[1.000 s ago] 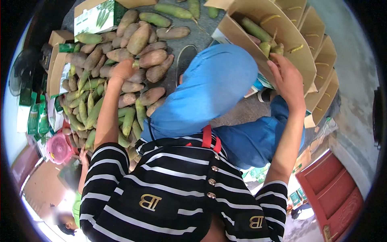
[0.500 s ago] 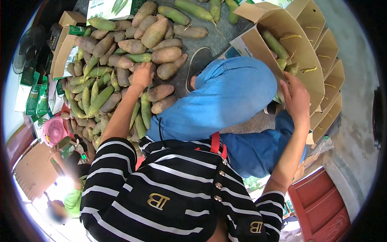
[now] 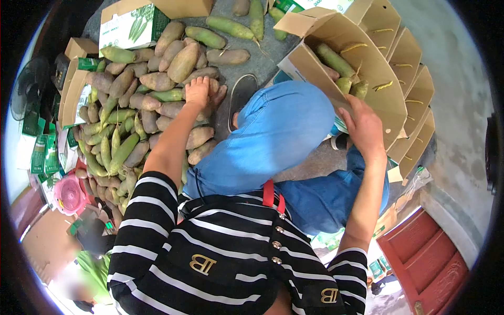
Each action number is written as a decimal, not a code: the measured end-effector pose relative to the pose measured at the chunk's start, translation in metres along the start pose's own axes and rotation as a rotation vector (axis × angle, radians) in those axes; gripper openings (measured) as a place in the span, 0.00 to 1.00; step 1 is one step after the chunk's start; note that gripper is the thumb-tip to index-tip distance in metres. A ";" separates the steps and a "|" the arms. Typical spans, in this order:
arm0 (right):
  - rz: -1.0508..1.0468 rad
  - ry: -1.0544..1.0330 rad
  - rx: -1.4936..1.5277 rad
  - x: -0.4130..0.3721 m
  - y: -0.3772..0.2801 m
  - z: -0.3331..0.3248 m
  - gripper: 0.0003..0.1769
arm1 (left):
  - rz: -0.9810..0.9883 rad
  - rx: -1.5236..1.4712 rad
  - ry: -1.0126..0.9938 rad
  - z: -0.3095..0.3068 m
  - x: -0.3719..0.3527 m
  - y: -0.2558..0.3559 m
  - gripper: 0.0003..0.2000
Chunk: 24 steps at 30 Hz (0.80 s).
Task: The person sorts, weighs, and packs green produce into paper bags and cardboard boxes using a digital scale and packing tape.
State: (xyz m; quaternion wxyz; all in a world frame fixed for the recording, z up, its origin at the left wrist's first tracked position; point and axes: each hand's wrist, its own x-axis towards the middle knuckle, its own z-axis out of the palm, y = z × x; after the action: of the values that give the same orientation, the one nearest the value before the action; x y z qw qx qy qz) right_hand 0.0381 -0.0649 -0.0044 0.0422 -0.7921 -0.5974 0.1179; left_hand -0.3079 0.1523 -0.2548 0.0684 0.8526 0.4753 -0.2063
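My left hand (image 3: 197, 94) is over the pile, its fingers curled over a brown root (image 3: 216, 96) near its right side. Long brown roots and green radishes (image 3: 124, 156) lie heaped around and below it. My right hand (image 3: 364, 128) grips the near edge of an open cardboard box (image 3: 386, 100), thumb on the outer side and fingertips at the rim. Inside the box are a large green radish (image 3: 336, 60), smaller green ones and part of a brown root.
More open boxes (image 3: 418, 100) with yellow ties stand in a row at the right. A printed carton (image 3: 134, 27) is at the upper left, a pink fan (image 3: 71, 195) at the left. A person in green (image 3: 93, 273) is at the lower left. My bent knee (image 3: 299, 113) lies between the hands.
My left hand has moved up and right across the pile onto a brown root. My right hand stays at the box edge. The whole view has shifted slightly.
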 end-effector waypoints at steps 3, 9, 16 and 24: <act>0.032 -0.026 -0.004 -0.001 -0.003 -0.004 0.19 | 0.037 -0.042 0.042 -0.006 -0.013 -0.004 0.30; 0.004 -0.005 0.020 -0.003 -0.001 -0.005 0.19 | -0.027 -0.230 0.136 -0.018 -0.031 -0.025 0.31; 0.057 -0.085 -0.025 -0.001 -0.006 -0.007 0.20 | -0.157 -0.307 -0.249 0.001 -0.078 -0.110 0.23; 0.085 -0.086 -0.025 0.004 -0.009 -0.003 0.21 | 0.069 -0.111 -0.269 0.081 -0.153 -0.108 0.24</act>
State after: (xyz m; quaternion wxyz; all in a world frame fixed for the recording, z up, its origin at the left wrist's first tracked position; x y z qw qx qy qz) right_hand 0.0311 -0.0587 -0.0004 0.0016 -0.8115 -0.5658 0.1460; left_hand -0.4923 0.0652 -0.2553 0.1856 0.8280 0.4429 -0.2895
